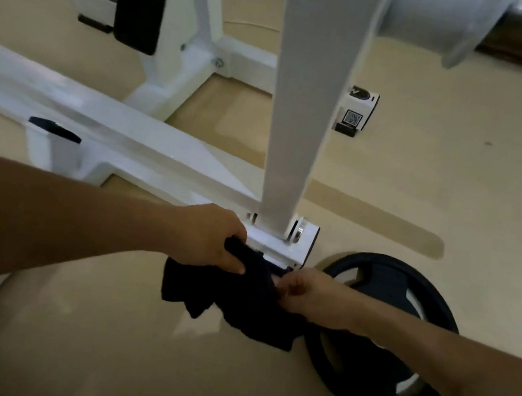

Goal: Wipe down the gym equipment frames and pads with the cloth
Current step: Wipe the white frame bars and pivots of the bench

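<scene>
Left hand [211, 238] and right hand [309, 295] both gripping the dark cloth [235, 300] just below the white frame's [292, 134] foot, fingertips buried in folds, weight plate [384, 339] partly hidden behind right forearm, top edge blurred

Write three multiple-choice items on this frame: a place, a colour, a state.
1. Where is the weight plate?
A) on the floor, right of the white frame's foot
B) on the pad
C) hung on the upright

2. What colour is the cloth?
A) white
B) nearly black
C) yellow

3. How is the cloth held?
A) left hand only
B) loose on the floor
C) by both hands

1 A: it lies beside the foot. 2 B: it looks very dark. 3 C: left hand and right hand each grip it.
</scene>
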Motion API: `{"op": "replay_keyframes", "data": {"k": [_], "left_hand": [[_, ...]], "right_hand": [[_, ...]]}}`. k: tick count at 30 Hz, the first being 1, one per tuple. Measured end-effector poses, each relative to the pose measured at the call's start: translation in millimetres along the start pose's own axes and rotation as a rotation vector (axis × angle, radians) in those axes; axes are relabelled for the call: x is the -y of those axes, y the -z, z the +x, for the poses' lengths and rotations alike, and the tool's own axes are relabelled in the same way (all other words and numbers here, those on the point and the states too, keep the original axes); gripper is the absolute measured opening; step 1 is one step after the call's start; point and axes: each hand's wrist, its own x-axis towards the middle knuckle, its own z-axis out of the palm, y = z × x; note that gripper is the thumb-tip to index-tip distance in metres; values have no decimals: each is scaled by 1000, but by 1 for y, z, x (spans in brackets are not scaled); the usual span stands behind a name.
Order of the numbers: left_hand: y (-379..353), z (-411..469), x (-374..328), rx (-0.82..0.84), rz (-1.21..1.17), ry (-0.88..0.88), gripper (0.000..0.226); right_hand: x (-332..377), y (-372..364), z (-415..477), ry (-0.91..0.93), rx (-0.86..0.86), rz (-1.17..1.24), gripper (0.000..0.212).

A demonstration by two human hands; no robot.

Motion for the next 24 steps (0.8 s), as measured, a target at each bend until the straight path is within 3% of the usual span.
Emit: {"op": "replay_keyframes", "data": {"k": [2, 5, 7, 9, 12, 15, 20, 24], "left_hand": [[-10, 7, 0, 33, 121, 73, 27], [-45, 37, 6, -102, 71, 158, 23], [-71, 61, 7, -347, -189, 350, 23], [-89, 82, -2, -640, -676, 583, 24], [-110, 103, -26, -878, -1209, 655, 24], [-121, 107, -53, -918, -1377, 573, 15], [-152, 113, -80, -722, -994, 405, 18], [-157, 115, -76, -756, -904, 436, 22]], "right_hand": [[-22, 20, 6, -5, -226, -216, 14], [-48, 43, 17, -45, -572, -242, 12], [-53, 47, 30, -22, -773, -68, 11], [-49, 47, 49, 33, -953, 88, 16], [-37, 30, 75, 64, -834, 240, 36], [-40, 9, 90, 109, -794, 116, 42], [-65, -14, 74, 176, -787, -244, 80], [-64, -4, 62, 156, -680, -70, 77]]}}
